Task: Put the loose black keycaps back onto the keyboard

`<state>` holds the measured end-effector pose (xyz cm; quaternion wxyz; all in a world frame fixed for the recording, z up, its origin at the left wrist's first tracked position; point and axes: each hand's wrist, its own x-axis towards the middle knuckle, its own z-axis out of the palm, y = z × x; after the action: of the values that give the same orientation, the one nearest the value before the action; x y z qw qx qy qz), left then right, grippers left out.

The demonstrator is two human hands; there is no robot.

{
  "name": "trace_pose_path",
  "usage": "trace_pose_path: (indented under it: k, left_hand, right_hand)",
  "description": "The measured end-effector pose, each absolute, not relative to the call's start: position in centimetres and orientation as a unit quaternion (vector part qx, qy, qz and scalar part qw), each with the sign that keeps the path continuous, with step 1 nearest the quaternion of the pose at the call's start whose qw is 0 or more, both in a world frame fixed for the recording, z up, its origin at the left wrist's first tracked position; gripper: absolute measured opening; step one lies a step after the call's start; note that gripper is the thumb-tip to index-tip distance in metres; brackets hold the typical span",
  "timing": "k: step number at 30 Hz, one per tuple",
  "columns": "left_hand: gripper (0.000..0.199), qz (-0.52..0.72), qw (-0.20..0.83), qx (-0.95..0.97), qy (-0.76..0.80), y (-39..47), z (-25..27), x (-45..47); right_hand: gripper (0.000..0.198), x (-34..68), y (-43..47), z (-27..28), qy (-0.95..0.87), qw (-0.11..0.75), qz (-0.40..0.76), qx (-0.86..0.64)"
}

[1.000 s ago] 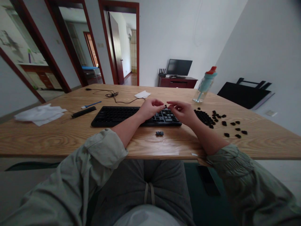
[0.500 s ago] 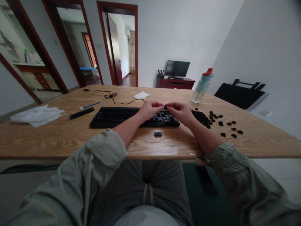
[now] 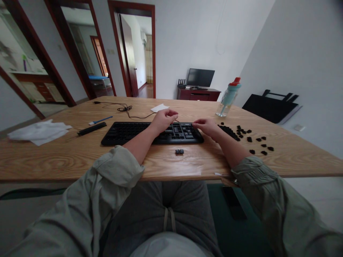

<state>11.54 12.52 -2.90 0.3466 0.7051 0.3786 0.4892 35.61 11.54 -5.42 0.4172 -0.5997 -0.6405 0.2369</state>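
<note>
A black keyboard (image 3: 125,132) lies flat across the table; keycaps are off part of its right side, where lighter key seats show. My left hand (image 3: 164,120) hovers over its back edge, thumb and fingers pinched together; whatever they hold is too small to see. At the keyboard's back right corner, my right hand (image 3: 205,127) has curled fingers with the tips drawn together, and their contents are hidden. Two dark keycaps (image 3: 179,151) sit side by side in front of the keyboard. A pile of black keycaps (image 3: 228,132) lies just right of my right hand.
Loose keycaps (image 3: 258,139) are scattered further right. A water bottle (image 3: 227,99) stands behind them. Leftward lie a black bar-shaped object (image 3: 92,129), a blue brush (image 3: 100,120) and crumpled white tissue (image 3: 40,132). A coiled cable (image 3: 124,108) and white paper (image 3: 160,107) are at the back.
My hands were together at a small black piece above the keyboard; now they are apart. The left has moved left and up, the right slightly right and down.
</note>
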Motion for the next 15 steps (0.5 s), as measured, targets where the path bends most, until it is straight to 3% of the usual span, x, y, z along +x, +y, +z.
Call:
trace_pose_path:
  k: [10, 15]
  left_hand:
    - [0.020, 0.478, 0.318, 0.723, 0.384, 12.6, -2.8, 11.2]
    - [0.026, 0.479, 0.308, 0.729, 0.380, 13.1, -3.2, 11.3]
  right_hand:
    - [0.024, 36.1, 12.3, -6.2, -0.643, 0.350, 0.265, -0.627]
    - [0.028, 36.2, 12.9, -6.2, -0.657, 0.359, 0.262, -0.610]
